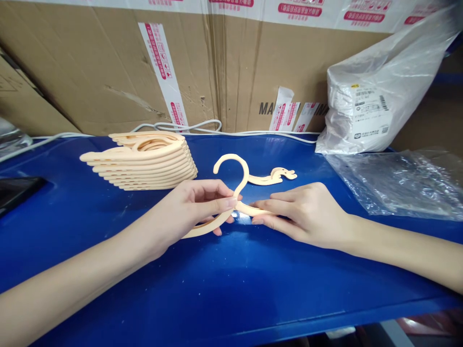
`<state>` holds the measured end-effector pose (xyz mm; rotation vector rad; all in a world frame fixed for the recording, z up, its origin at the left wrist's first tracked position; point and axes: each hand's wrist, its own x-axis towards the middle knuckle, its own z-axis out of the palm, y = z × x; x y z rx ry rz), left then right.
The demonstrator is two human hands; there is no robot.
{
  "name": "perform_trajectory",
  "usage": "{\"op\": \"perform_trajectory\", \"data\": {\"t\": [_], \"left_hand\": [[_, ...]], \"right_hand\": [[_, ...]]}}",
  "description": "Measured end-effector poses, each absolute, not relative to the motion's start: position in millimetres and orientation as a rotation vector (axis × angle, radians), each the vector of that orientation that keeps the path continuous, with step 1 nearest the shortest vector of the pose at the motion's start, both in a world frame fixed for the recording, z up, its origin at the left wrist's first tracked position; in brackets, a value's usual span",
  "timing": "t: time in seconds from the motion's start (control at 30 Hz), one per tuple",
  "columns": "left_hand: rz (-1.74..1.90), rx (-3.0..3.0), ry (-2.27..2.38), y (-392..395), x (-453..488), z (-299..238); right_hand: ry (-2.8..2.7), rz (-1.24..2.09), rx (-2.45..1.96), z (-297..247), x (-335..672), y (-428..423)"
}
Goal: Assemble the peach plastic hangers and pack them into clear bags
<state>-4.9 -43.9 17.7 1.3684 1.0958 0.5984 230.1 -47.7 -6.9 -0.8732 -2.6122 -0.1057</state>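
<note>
My left hand (206, 207) is closed around the neck of a cream-coloured clothes hanger (246, 176), just below its curved hook. One arm of that hanger curves down to the left beneath my fingers. My right hand (307, 212) pinches the other arm, on the right side of the neck; its outer end is hidden by the hand. Behind the hook, a loose cream hanger piece (267, 180) with a curled end lies on the table. A neat stack of similar hangers (144, 164) sits behind my left hand.
The blue table (224, 289) has its front edge at the bottom right. Cardboard boxes (119, 67) stand along the back, with a white cable (202, 126) before them. At right are a labelled plastic-wrapped package (372, 103) and clear plastic bags (401, 180). A dark flat object (20, 190) lies left.
</note>
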Motion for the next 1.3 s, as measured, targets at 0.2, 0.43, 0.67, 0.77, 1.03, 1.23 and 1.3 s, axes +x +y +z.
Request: {"op": "perform_trajectory", "data": {"t": [0.2, 0.43, 0.67, 0.77, 1.03, 1.23, 1.3], "left_hand": [[0.575, 1.64, 1.082, -46, -4, 12], [0.41, 1.946, 1.152, -48, -7, 7], [0.476, 1.947, 1.202, -47, -7, 6], [0.508, 2.005, 1.249, -49, -6, 7], [0.278, 2.263, 1.303, -63, -2, 8], [0.315, 2.496, 1.257, -65, -3, 2], [0.398, 2.633, 1.195, -63, -4, -2]], "right_hand": [[-2.615, -0.071, -0.874, -9, 233, -45], [-2.514, -0.324, -0.78, -8, 232, -39], [-2.354, -0.735, -0.721, -1, 236, -47], [-2.482, -0.648, -0.61, -2, 235, -52], [-2.525, -0.448, -0.673, -9, 229, -44], [-2.547, -0.3, -0.652, -8, 230, -45], [-2.539, -0.191, -0.686, -6, 230, -45]]}}
